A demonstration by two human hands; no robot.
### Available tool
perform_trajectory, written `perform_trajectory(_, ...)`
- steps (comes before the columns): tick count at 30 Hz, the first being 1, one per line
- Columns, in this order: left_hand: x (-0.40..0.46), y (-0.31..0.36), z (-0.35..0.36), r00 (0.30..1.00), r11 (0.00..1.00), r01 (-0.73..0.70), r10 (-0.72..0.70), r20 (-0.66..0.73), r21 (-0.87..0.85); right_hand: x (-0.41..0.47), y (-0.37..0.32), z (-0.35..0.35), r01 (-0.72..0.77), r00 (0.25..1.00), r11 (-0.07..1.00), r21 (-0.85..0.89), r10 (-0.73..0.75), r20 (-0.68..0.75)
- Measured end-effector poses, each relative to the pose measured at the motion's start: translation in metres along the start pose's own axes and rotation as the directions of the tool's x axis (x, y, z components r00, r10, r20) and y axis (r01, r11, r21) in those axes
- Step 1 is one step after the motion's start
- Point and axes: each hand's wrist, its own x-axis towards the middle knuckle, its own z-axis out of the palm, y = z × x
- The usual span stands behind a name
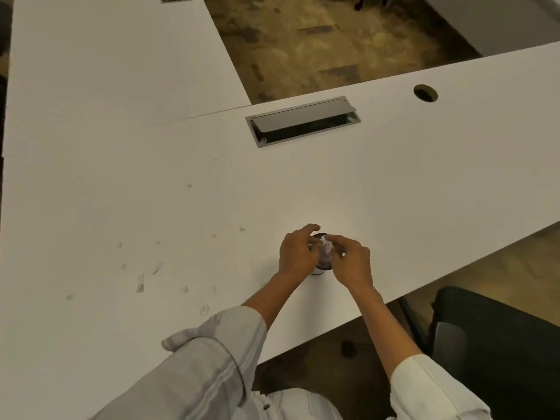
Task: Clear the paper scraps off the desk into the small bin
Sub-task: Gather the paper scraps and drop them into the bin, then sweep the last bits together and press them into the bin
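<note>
While both hands [325, 256] flank the small bin [321, 269], scraps [140, 282] lie leftward.

Both forearms reach forward, sleeves rolled; left hand [295, 253] and right hand [351, 260] close together, fingers curled loosely inward.

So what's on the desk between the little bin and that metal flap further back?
Nothing: in the head view the white desk is bare between the bin and the metal flap.
</note>
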Motion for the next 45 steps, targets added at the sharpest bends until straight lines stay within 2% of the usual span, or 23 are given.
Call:
perform_trajectory(6, -0.002, -0.006, -0.019, 0.995, 0.995, -0.093, 0.094, -0.026, 0.026, -0.004, -0.002, -0.017, 0.017, 0.999, 0.999, 0.032, -0.016, -0.044)
perform_trajectory(11, -0.015, -0.031, -0.049, 0.988, 0.989, -0.089, 0.103, -0.116, 0.12, -0.017, -0.014, -0.013, 0.142, 0.987, 0.978, 0.151, -0.128, -0.1)
perform_trajectory(13, -0.027, -0.051, -0.067, 0.983, 0.977, -0.041, 0.077, -0.165, 0.211, -0.026, -0.026, 0.001, 0.196, 0.981, 0.965, 0.174, -0.191, -0.044)
perform_trajectory(17, -0.057, -0.102, -0.113, 0.977, 0.906, 0.146, -0.067, -0.204, 0.398, -0.036, -0.048, 0.055, 0.24, 0.94, 0.94, 0.243, -0.288, 0.184)
perform_trajectory(19, -0.071, -0.127, -0.14, 0.964, 0.838, 0.264, -0.206, -0.17, 0.478, -0.031, -0.055, 0.088, 0.245, 0.901, 0.952, 0.185, -0.294, 0.318)
perform_trajectory(21, -0.084, -0.149, -0.169, 0.929, 0.754, 0.36, -0.341, -0.141, 0.549, -0.02, -0.064, 0.119, 0.271, 0.866, 0.962, 0.047, -0.264, 0.425)
perform_trajectory(25, -0.105, -0.187, -0.226, 0.843, 0.63, 0.512, -0.5, -0.199, 0.584, 0.016, -0.088, 0.164, 0.312, 0.817, 0.934, -0.176, -0.169, 0.551)
perform_trajectory(31, -0.126, -0.223, -0.288, 0.684, 0.511, 0.712, -0.662, -0.308, 0.481, 0.04, -0.102, 0.207, 0.206, 0.821, 0.883, -0.422, 0.079, 0.566)
perform_trajectory(33, -0.129, -0.233, -0.3, 0.639, 0.489, 0.754, -0.7, -0.317, 0.439, 0.028, -0.105, 0.22, 0.235, 0.837, 0.856, -0.46, 0.063, 0.544)
perform_trajectory(35, -0.129, -0.241, -0.306, 0.624, 0.492, 0.769, -0.717, -0.31, 0.409, 0.012, -0.11, 0.234, 0.29, 0.845, 0.836, -0.465, 0.004, 0.535)
perform_trajectory(37, -0.129, -0.246, -0.303, 0.671, 0.554, 0.732, -0.688, -0.277, 0.396, -0.007, -0.114, 0.248, 0.406, 0.808, 0.796, -0.449, -0.083, 0.583)
perform_trajectory(41, -0.124, -0.242, -0.276, 0.857, 0.761, 0.494, -0.509, -0.087, 0.421, -0.039, -0.13, 0.263, 0.679, 0.612, 0.657, -0.327, -0.26, 0.747)
perform_trajectory(43, -0.116, -0.237, -0.271, 0.911, 0.824, 0.396, -0.408, -0.061, 0.405, -0.026, -0.142, 0.267, 0.666, 0.618, 0.698, -0.263, -0.319, 0.719)
perform_trajectory(45, -0.106, -0.237, -0.282, 0.92, 0.833, 0.39, -0.37, -0.13, 0.393, 0.01, -0.157, 0.27, 0.574, 0.701, 0.784, -0.234, -0.323, 0.636)
